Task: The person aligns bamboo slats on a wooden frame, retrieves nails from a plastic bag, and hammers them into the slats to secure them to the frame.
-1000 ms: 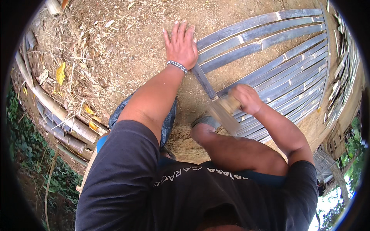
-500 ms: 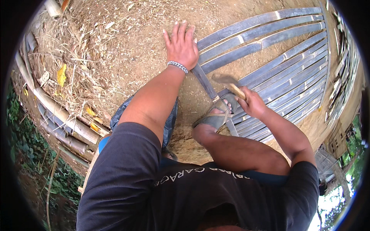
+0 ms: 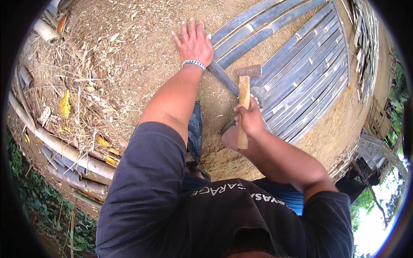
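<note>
The right hand (image 3: 248,121) has its fingers closed around the pale wooden handle of a hatchet (image 3: 245,96), gripping near the lower end, so the dark metal head stands raised above the bamboo slat (image 3: 223,77) that runs out from under the left hand. The left hand (image 3: 194,43) lies flat and open on the dirt ground (image 3: 142,56), fingers spread and holding nothing, its heel pressing the near end of that slat; a beaded bracelet (image 3: 193,63) circles the wrist. Beyond the slat, more split bamboo strips (image 3: 301,73) lie side by side in a fanned row. A bare foot (image 3: 232,137) rests just below the hatchet handle, close to the slat. Dry leaves and bamboo poles (image 3: 64,150) are heaped well to the left of the slat.

The risk, as I judge it, is closeness: the open hand and the foot both sit near the blade's line. A glancing blow off the hard, rounded bamboo, or the slat shifting under the palm, could send the edge toward either.
</note>
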The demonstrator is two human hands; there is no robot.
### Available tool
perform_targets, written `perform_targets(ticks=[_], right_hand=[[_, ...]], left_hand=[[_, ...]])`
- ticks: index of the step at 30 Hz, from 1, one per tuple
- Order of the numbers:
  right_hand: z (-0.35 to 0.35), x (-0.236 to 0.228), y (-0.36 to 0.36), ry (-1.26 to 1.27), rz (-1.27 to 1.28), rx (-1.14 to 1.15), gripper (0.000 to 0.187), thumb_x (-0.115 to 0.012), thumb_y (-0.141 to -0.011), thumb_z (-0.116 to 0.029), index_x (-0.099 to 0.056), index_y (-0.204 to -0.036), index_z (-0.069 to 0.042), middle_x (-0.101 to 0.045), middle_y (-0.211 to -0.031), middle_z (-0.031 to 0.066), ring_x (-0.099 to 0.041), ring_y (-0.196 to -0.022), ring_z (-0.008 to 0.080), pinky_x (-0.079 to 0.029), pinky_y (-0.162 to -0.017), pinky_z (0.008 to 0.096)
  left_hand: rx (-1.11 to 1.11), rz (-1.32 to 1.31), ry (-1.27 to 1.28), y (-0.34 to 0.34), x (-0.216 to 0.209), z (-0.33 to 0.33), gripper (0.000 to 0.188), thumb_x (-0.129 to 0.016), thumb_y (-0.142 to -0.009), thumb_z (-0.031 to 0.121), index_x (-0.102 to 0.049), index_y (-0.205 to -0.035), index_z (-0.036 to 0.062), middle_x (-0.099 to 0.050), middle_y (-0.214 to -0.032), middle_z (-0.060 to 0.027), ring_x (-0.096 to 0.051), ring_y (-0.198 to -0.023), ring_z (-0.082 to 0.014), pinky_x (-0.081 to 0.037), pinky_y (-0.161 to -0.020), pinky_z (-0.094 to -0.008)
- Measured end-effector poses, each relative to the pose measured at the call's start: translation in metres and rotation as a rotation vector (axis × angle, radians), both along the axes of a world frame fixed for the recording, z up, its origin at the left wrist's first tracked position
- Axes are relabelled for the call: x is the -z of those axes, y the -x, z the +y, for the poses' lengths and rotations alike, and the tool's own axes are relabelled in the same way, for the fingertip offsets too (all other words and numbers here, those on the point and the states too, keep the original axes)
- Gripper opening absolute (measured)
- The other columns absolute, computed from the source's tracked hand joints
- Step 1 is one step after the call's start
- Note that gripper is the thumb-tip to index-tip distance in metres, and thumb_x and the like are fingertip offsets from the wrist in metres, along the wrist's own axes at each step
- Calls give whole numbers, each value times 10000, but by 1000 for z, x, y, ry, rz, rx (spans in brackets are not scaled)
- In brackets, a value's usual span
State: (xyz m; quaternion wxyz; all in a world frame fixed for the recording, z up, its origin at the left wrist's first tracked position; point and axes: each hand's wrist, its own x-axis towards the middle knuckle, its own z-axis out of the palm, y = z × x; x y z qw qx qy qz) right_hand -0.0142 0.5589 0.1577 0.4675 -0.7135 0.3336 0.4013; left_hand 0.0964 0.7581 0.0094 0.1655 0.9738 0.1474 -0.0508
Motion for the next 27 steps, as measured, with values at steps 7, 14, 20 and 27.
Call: perform_targets(ticks=[7,14,20,27], right_hand=[[37,52,71,1,-244,452,271,-595,-1013,-123,-437,-1228,-80,-533,-951,44,-545,-742,125,-526,-631,275],[44,57,78,-87,-242,518,420,-601,-991,-53,-306,-1290,-54,-559,-949,103,-565,-618,172,-520,-512,319],[48,69,80,-163,-192,588,336,-570,-1020,-94,-334,-1257,-121,-552,-855,89,-557,-592,178,-487,-484,329],[64,80,80,-145,-294,335,345,-590,-1000,-75,-345,-1243,-87,-584,-833,95,-587,-595,185,-496,-495,355]], left_hand=[[250,204,34,2,-13,18,812,-517,-982,493,-172,-1639,162,-61,-1718,-116,31,-1572,-389,43,-1223,-653],[373,376,24,-4,-30,31,1067,-688,-856,557,-83,-1655,190,38,-1724,-109,122,-1560,-411,77,-1197,-676],[382,406,31,-8,-24,30,995,-659,-900,475,-76,-1655,191,60,-1724,-100,138,-1559,-408,84,-1196,-674],[352,372,87,-5,-30,28,850,-555,-920,277,-135,-1652,180,57,-1726,-87,113,-1571,-379,118,-1203,-650]])
